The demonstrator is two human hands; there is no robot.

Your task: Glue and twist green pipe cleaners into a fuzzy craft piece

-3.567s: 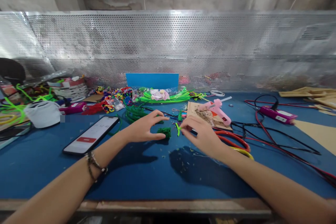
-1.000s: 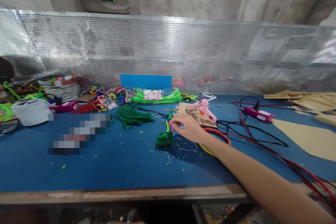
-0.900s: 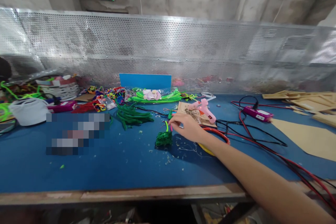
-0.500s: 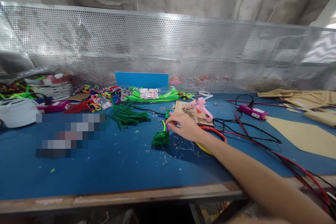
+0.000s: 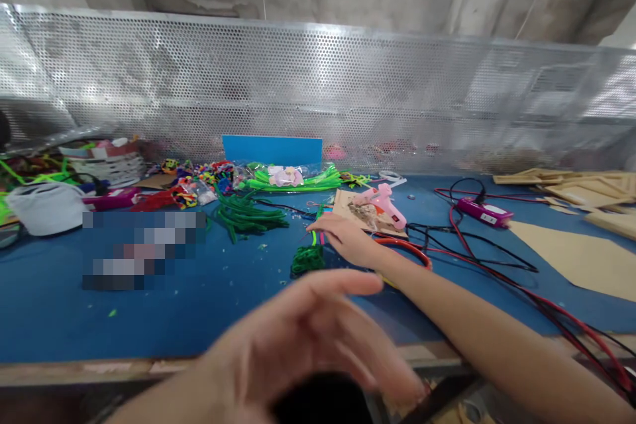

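Observation:
My right hand [image 5: 350, 240] lies on the blue table [image 5: 209, 305], its fingertips closed on a short light green pipe cleaner [image 5: 314, 237]. That piece stands up from a small dark green pipe cleaner bundle [image 5: 307, 258] just left of the hand. My left hand [image 5: 308, 338] hovers close to the camera above the table's front edge. It is blurred, its fingers are stretched out and nothing is in it.
A pink glue gun [image 5: 385, 203] rests on a cardboard piece [image 5: 358, 211] behind my right hand. Red and black cables [image 5: 477, 258] run right to a purple device [image 5: 484, 212]. Loose dark green pipe cleaners [image 5: 248, 216], a phone [image 5: 144, 248] and a perforated metal screen [image 5: 318, 93] are also there.
My left hand left the dark green bundle, went out of view, and has now risen into the foreground. My right hand has stayed at the light green piece.

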